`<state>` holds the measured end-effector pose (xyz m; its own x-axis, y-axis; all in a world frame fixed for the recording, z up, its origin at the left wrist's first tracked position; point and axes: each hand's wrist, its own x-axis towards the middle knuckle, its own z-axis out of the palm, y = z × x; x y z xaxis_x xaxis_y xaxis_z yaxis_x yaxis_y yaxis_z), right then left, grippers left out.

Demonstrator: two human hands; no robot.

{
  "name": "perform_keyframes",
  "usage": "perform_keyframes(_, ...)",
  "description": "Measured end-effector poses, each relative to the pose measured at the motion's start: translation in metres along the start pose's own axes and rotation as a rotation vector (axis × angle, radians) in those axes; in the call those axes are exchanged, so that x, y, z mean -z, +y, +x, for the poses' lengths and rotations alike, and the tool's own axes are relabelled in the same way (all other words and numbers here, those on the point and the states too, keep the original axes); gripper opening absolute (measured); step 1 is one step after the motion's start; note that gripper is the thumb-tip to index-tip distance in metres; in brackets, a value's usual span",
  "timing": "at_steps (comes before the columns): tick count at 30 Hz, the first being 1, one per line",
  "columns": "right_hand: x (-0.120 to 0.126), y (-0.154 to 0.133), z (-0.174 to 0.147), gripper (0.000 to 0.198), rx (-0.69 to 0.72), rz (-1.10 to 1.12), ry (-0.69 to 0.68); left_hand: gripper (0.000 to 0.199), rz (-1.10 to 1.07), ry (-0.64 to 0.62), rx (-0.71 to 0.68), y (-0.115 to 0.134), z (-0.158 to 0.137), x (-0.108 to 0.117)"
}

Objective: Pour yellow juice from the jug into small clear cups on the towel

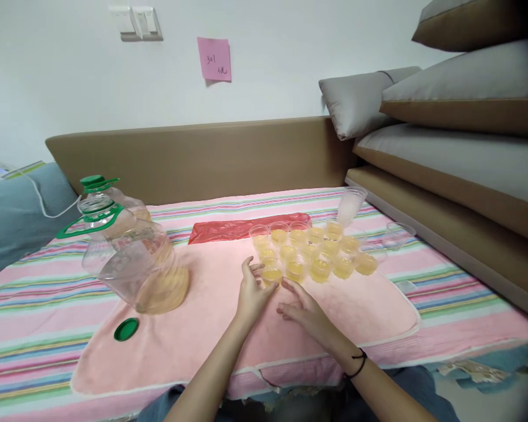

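Note:
Several clear plastic cups of yellow liquid stand close together in rows on a pink cloth (211, 328). My left hand (251, 296) is at the front left corner of the group, fingers apart and curved beside the nearest plastic cup (271, 275), its thumb in front of that cup. My right hand (305, 313) is just right of it, fingers spread, one fingertip close to the cup's lower right side. Whether the fingertips press on the cup I cannot tell. To the left, a big clear plastic jug (136, 269) leans over, with yellow liquid at its bottom.
A green cap (126, 329) lies before the jug; another jug with a green cap (92, 183) stands behind. A red plastic bag (233, 228) lies behind the cups. Stacked cups (351, 205) and a lone clear cup (398, 235) are right. Cushions (462, 105) are piled at right.

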<state>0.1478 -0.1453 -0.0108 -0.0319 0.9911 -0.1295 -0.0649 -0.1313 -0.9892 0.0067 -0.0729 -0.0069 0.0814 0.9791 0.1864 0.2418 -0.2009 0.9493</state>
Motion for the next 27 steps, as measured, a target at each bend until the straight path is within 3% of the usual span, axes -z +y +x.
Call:
perform_keyframes(9,-0.002,0.002,0.001,0.068,0.015,0.089,0.005,0.074,-0.007,0.003,-0.008,0.006,-0.003,0.000)
perform_keyframes(15,0.003,-0.005,0.001,0.021,0.125,0.071,0.025,0.078,0.023,-0.010,0.002,0.000,-0.004,0.001)
perform_keyframes(17,0.007,-0.008,0.001,0.013,0.152,0.075,0.026,0.079,0.029,-0.010,-0.011,-0.002,-0.004,0.002)
perform_keyframes(23,0.025,-0.020,-0.006,0.023,0.201,0.091,0.111,0.077,0.048,0.041,-0.023,0.007,-0.009,0.005)
perform_keyframes(27,0.051,-0.039,-0.017,0.023,0.299,0.083,0.265,0.066,0.051,0.089,-0.034,0.019,-0.017,0.008)
